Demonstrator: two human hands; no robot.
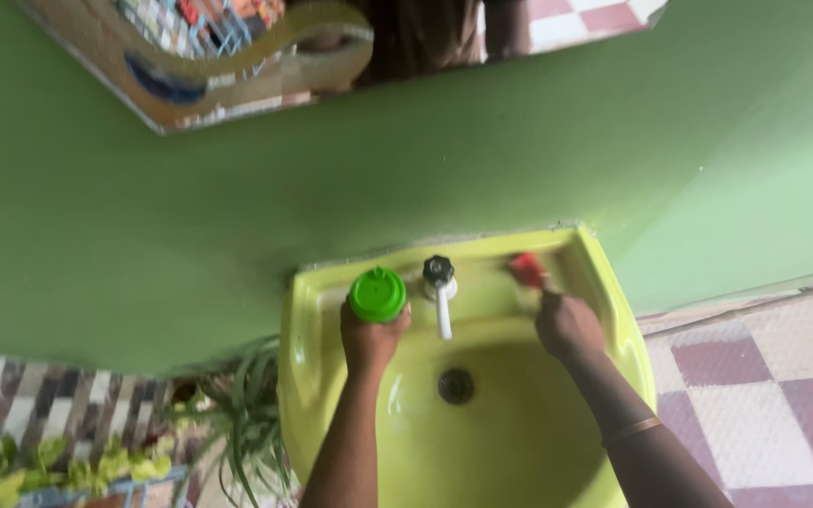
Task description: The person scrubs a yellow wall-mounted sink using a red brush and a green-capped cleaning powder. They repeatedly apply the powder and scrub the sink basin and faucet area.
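Over the yellow-green sink [604, 282], your left hand [371, 337] grips a green-lidded container [377, 294] beside the tap [439, 282], while your right hand [568, 325] clasps a red brush [528, 270] on the back ledge.

Both forearms are showing bare, with no sleeves reaching into view. The right forearm is wearing a thin bangle [634, 430] just above the wrist. The hands are wearing no gloves or rings that can be made out.

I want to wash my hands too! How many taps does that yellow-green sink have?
1. A single white plastic tap with a black knob stands at the middle of the back ledge of the yellow-green sink, between the two hands.
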